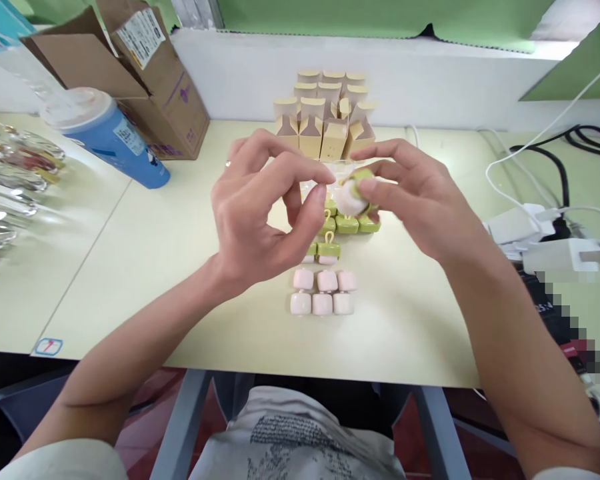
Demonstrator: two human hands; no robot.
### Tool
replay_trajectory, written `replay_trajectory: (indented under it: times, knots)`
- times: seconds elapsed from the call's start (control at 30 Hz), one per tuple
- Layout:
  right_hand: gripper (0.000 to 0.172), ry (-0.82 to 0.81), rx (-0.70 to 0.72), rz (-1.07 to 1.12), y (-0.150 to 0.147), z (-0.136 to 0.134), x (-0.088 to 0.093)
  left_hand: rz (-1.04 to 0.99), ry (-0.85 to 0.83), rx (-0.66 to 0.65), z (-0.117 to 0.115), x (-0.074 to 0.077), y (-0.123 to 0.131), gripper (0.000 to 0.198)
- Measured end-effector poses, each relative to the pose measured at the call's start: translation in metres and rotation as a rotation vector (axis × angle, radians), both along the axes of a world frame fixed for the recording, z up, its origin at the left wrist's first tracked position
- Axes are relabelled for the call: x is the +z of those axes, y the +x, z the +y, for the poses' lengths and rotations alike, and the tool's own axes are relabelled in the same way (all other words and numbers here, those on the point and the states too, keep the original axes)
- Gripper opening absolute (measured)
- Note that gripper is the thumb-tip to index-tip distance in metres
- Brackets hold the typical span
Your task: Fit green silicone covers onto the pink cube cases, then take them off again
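Observation:
My right hand (410,193) grips a small white jar with a green cap (351,199), tilted and a little blurred, between thumb and fingers. Just to its left, my left hand (265,207) has thumb and index fingertip drawn together in a pinch; whatever is between them is too small to make out. Beneath the hands, several green-capped pieces (347,225) stand in rows, partly hidden by my fingers. One green-capped jar (329,250) in front shows a yellow loop on top and a pale base. Closer to me sit several pale pink, rounded jars (323,304) in two rows.
Open yellow cartons (313,137) stand grouped against the wall. At the left are a cardboard box (175,113), a blue cup (125,150) and clear glossy packages (10,173). White chargers and cables (525,227) lie at the right.

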State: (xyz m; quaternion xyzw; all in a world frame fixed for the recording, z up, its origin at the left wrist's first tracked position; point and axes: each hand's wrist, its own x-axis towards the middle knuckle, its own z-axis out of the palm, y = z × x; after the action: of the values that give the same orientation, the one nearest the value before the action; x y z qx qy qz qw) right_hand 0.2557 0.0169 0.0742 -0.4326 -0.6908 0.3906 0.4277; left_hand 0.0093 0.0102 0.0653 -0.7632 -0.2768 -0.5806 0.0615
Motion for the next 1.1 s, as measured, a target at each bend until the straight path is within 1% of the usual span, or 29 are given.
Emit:
replay_trajectory:
  times: [0.07, 0.1, 0.13, 0.2, 0.23, 0.27, 0.33, 0.4, 0.43, 0.57, 0.6, 0.7, 0.8, 1.0, 1.1]
  knots:
    - [0.026, 0.062, -0.017, -0.284, 0.005, -0.003, 0.006, 0.0, -0.027, 0.001, 0.002, 0.001, -0.001, 0.012]
    - [0.018, 0.066, -0.015, -0.453, 0.007, -0.005, 0.008, 0.005, -0.047, 0.014, 0.003, 0.001, -0.002, 0.012]
    - [0.015, 0.049, -0.012, -0.622, 0.006, -0.008, 0.009, 0.013, -0.065, 0.032, 0.004, 0.001, -0.003, 0.013]
    - [0.017, -0.038, -0.014, -0.92, 0.001, -0.012, 0.01, 0.035, -0.112, 0.073, 0.005, 0.0, -0.004, 0.015]
    - [0.018, -0.088, -0.02, -1.034, -0.003, -0.014, 0.009, 0.045, -0.129, 0.076, 0.006, -0.001, -0.004, 0.014]
    - [0.02, -0.127, -0.026, -1.122, -0.008, -0.015, 0.008, 0.051, -0.133, 0.062, 0.007, -0.002, -0.003, 0.014]
    - [0.023, -0.179, -0.02, -1.227, -0.016, -0.016, 0.004, 0.037, -0.082, -0.011, 0.009, -0.003, -0.002, 0.013]
    - [0.024, -0.218, 0.014, -1.271, -0.022, -0.016, 0.0, 0.027, -0.037, -0.072, 0.01, -0.004, -0.001, 0.015]
    - [0.024, -0.232, 0.036, -1.283, -0.024, -0.015, -0.001, 0.035, -0.045, -0.08, 0.01, -0.004, -0.002, 0.016]
    - [0.024, -0.248, 0.089, -1.295, -0.023, -0.013, -0.002, 0.116, -0.208, -0.042, 0.01, -0.007, -0.005, 0.016]
    - [0.025, -0.244, 0.096, -1.288, -0.021, -0.013, -0.002, 0.129, -0.228, -0.035, 0.01, -0.008, -0.006, 0.015]
    - [0.027, -0.229, 0.124, -1.259, -0.014, -0.011, -0.004, 0.132, -0.227, -0.036, 0.01, -0.009, -0.007, 0.016]
    - [0.022, -0.222, 0.153, -1.238, -0.009, -0.009, -0.006, 0.133, -0.209, -0.056, 0.011, -0.01, -0.007, 0.014]
    - [0.017, -0.262, 0.181, -1.119, -0.014, -0.01, -0.003, 0.17, -0.246, 0.006, 0.01, -0.007, -0.006, 0.018]
    - [0.021, -0.251, 0.192, -1.101, -0.014, -0.01, -0.003, 0.186, -0.283, 0.0, 0.01, -0.007, -0.006, 0.015]
